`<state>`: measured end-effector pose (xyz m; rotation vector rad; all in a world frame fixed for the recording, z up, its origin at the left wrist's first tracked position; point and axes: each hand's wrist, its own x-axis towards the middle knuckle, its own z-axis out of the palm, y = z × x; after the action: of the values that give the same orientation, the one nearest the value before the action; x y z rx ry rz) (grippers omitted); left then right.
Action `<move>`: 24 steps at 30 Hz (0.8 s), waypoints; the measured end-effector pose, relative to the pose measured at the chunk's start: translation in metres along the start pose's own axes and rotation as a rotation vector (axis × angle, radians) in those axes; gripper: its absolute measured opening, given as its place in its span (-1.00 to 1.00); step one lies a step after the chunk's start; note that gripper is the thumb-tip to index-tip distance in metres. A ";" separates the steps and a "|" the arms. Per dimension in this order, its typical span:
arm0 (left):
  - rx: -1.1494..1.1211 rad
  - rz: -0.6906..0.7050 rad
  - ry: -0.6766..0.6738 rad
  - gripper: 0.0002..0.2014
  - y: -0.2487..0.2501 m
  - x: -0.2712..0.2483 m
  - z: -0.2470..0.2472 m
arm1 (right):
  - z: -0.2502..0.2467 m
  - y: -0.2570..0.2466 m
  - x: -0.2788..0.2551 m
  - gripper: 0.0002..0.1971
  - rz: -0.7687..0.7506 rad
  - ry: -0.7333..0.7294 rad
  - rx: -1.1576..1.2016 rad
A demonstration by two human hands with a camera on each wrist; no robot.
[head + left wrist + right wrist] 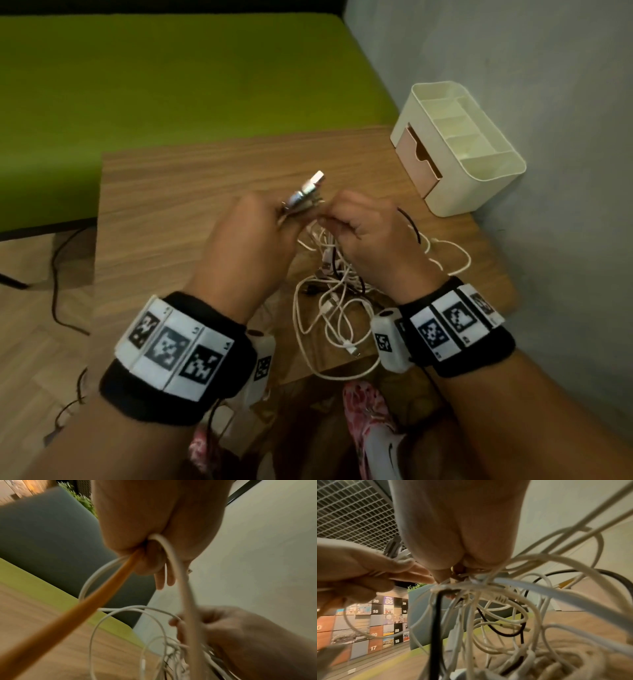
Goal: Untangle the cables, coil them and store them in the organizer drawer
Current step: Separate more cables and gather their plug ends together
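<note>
A tangle of white and black cables [334,298] hangs from both hands down onto the wooden table [171,212]. My left hand [253,226] grips a bunch of cable ends, and their silver USB plugs [306,193] stick out above the fist. In the left wrist view white cable [171,555] loops out of the curled fingers. My right hand [363,226] pinches white strands just right of the plugs; the right wrist view shows its fingertips closed on the knot [471,582]. The cream organizer [479,171] stands at the table's far right corner, its pink drawer [416,157] partly pulled out.
A green surface [171,75] lies beyond the table, and a grey wall [513,68] runs along the right. A loose white cable loop [452,257] lies near the table's right edge. Black wires [58,274] trail on the wooden floor at left.
</note>
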<state>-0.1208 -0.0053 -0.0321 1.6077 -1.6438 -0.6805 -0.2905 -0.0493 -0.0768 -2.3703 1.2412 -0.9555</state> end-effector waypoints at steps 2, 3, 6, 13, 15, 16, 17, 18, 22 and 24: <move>0.104 -0.004 -0.107 -0.79 -0.004 0.000 0.007 | -0.003 -0.002 0.003 -0.74 -0.007 0.025 0.032; 0.109 -0.015 -0.120 -0.73 -0.007 0.001 0.008 | -0.004 -0.002 0.004 -0.75 -0.004 0.026 0.041; -0.002 0.023 -0.099 -0.68 -0.007 0.004 0.002 | -0.002 -0.006 0.002 -0.79 0.014 -0.036 0.036; -0.433 -0.086 0.050 -0.75 -0.022 0.013 -0.034 | -0.019 0.019 0.003 -0.72 0.395 -0.267 -0.221; -0.346 -0.070 0.031 -0.74 -0.024 0.011 -0.034 | -0.017 0.018 0.003 -0.75 0.362 -0.240 -0.202; -0.319 -0.075 0.024 -0.74 -0.024 0.011 -0.032 | -0.016 0.015 0.002 -0.78 0.331 -0.202 -0.140; -0.294 -0.090 0.025 -0.73 -0.025 0.013 -0.030 | -0.016 0.012 0.003 -0.79 0.288 -0.147 -0.067; -0.253 -0.109 0.027 -0.72 -0.027 0.014 -0.029 | -0.016 0.009 0.003 -0.80 0.248 -0.085 0.000; -0.103 -0.193 0.008 -0.70 -0.031 0.016 -0.026 | -0.023 -0.003 0.005 -0.85 0.307 -0.003 0.282; -0.067 -0.211 0.035 -0.72 -0.033 0.015 -0.023 | -0.023 -0.003 0.003 -0.83 0.353 -0.009 0.375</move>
<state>-0.0818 -0.0197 -0.0426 1.7500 -1.4236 -0.8012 -0.3028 -0.0492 -0.0569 -1.7960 1.2883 -0.9592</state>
